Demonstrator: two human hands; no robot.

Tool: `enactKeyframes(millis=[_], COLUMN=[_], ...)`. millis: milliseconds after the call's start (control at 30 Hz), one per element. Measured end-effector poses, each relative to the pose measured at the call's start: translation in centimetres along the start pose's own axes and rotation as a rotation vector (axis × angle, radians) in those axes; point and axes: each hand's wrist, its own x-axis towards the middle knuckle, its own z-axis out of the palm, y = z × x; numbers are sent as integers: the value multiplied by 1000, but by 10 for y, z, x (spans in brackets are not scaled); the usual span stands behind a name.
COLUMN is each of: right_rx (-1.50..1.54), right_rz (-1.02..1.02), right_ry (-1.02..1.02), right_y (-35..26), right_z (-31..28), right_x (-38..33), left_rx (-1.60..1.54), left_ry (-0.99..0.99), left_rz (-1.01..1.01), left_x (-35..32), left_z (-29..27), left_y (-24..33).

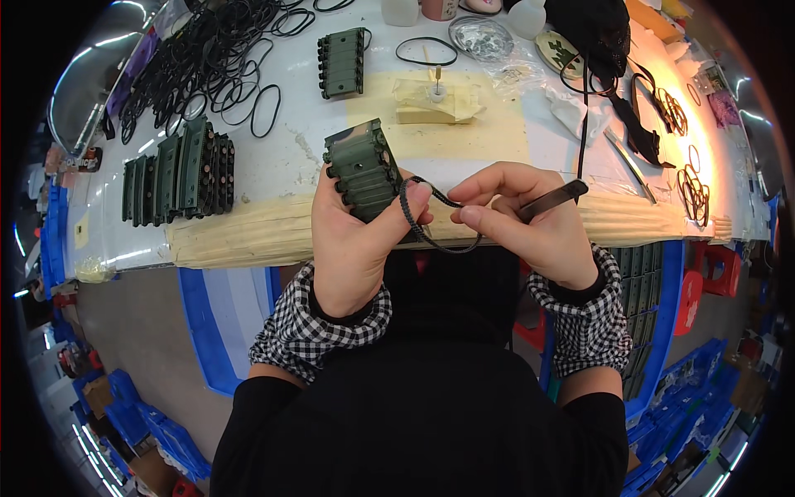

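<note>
My left hand (352, 248) is closed round a dark green plastic chassis (362, 170) with small round wheels along its edges. It is tilted above the table's front edge, and its underside is hidden by my palm. A black ribbed rubber track loop (451, 248) hangs between my hands, passing by my left thumb. My right hand (538, 215) pinches the loop between thumb and forefinger. Metal tweezers (556, 200) are tucked in the same hand, their tail end sticking out to the right; their tips cannot be seen.
Several similar chassis (178, 176) stand in a row at left, and another chassis (341, 63) lies farther back. Behind is a heap of black loops (203, 54). A taped block (436, 103) holds a small brush-like tool. At right lies a metal strip (631, 166). Blue crates (207, 331) stand below.
</note>
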Motion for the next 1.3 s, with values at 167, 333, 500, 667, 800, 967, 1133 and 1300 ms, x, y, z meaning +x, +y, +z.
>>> enactKeyframes(millis=[167, 333, 500, 667, 800, 967, 1133, 1300], right_rx=[132, 83, 42, 128, 114, 59, -43, -74], right_rz=[-23, -73, -87, -35, -14, -36, -84, -130], right_ry=[48, 33, 35, -23, -59, -92, -29, 86], right_y=[1, -1, -2, -2, -3, -9, -12, -11], right_z=[5, 1, -2, 1, 1, -1, 0, 0], right_x=[1, -1, -2, -3, -3, -6, -7, -11], left_rx=[-10, 103, 172, 196, 130, 216, 230, 234], left_ry=[5, -120, -98, -24, 48, 4, -42, -87], left_rz=[25, 208, 361, 394, 395, 465, 612, 603], left_x=[0, -1, -4, -1, -2, 0, -1, -1], left_z=[0, -10, -10, -9, -4, -10, -16, -24], left_y=[-2, -8, -14, -13, -11, -12, -19, -23])
